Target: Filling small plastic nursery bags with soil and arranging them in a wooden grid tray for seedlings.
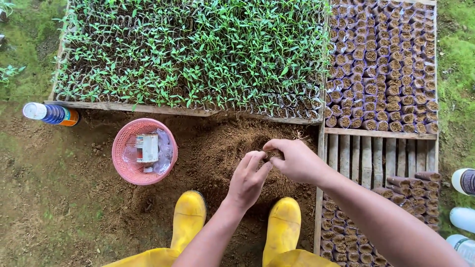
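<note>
Crumbly soil heap under both hands

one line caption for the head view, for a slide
Both hands, left and right, meet over a soil heap beside seedling trays.

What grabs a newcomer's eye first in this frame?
Probably the bright yellow rubber boots at the bottom, planted on a mound of loose brown soil, with the left hand and right hand meeting just above them, pinching something small and dark. Next, the dense bed of green seedlings fills the top, beside rows of soil-filled nursery bags at upper right. A pink plastic basket sits left of the hands.
</note>
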